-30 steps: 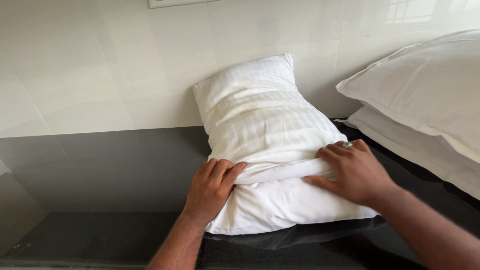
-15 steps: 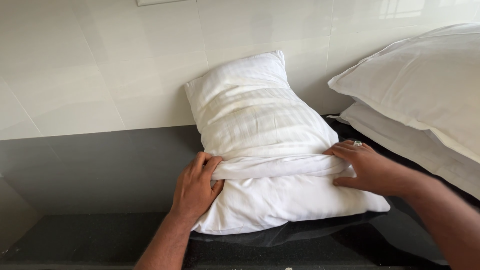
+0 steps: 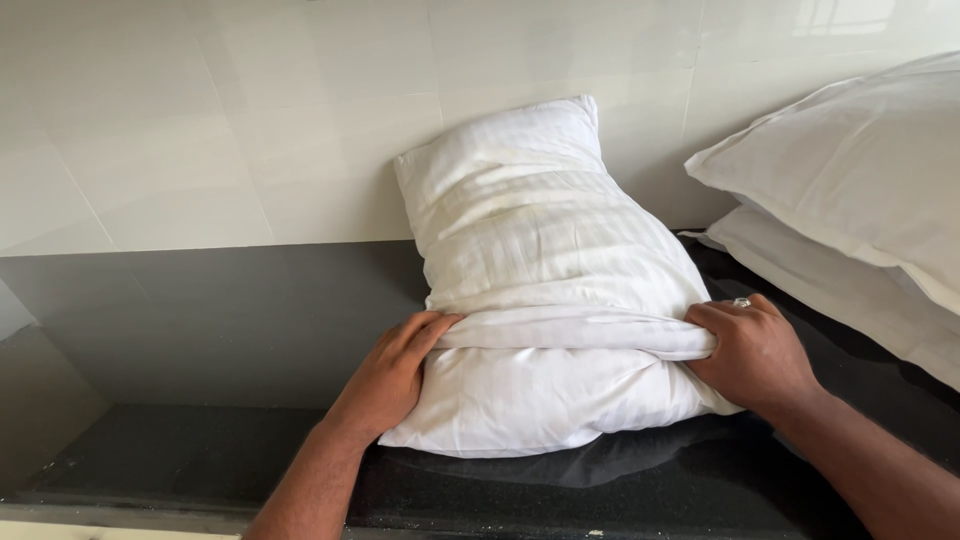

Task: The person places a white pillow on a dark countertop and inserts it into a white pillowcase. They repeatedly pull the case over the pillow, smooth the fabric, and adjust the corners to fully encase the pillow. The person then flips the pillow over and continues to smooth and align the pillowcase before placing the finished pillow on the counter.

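Nearest the camera runs the front edge of a glossy black stone countertop (image 3: 200, 340), its dark surface reflecting the pale wall. On it lies a plump white pillow in a faintly striped cotton case (image 3: 540, 260), its near end toward the person and its far end leaning against the wall.

The left hand (image 3: 392, 375) presses against the pillow's left side, fingers curled in where a folded band of the case crosses the pillow; it grips the fabric there rather than lying flat. The right hand (image 3: 752, 352) closes on the opposite end of the same fold at the pillow's right side, fingers bunching the cloth, with a ring (image 3: 742, 302) on one finger. Both forearms reach in from the lower edge.

To the right, near the right hand but apart from it, two more white pillows (image 3: 860, 190) lie stacked one on the other, the upper one overhanging the lower.

Behind everything stands a wall of large glossy cream tiles (image 3: 250, 130), meeting the countertop in a straight line.
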